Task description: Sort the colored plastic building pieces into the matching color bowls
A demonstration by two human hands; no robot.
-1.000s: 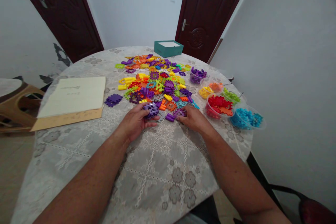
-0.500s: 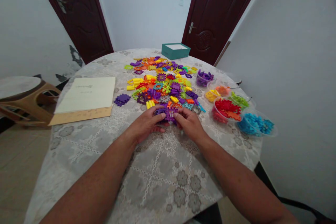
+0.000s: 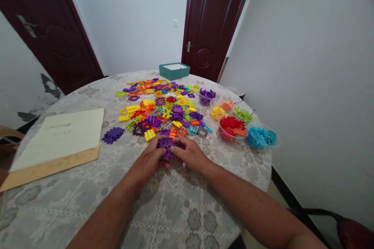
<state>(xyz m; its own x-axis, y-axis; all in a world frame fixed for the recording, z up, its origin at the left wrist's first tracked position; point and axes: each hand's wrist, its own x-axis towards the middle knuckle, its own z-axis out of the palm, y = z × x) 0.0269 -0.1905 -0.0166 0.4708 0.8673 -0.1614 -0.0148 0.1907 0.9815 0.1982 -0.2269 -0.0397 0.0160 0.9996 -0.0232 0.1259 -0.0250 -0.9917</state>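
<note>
Two hands (image 3: 148, 160) clamped on purple latticed plastic (image 3: 166, 147), tubs (image 3: 224, 135) near the surface's (image 3: 163, 218) right edge, green box (image 3: 171, 73) at far edge

Glossy wooden door (image 3: 216, 19), plastic tubs (image 3: 232, 128)

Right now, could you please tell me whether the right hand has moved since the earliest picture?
Yes: the right hand has moved left, farther from the bowl of red pieces.
</note>
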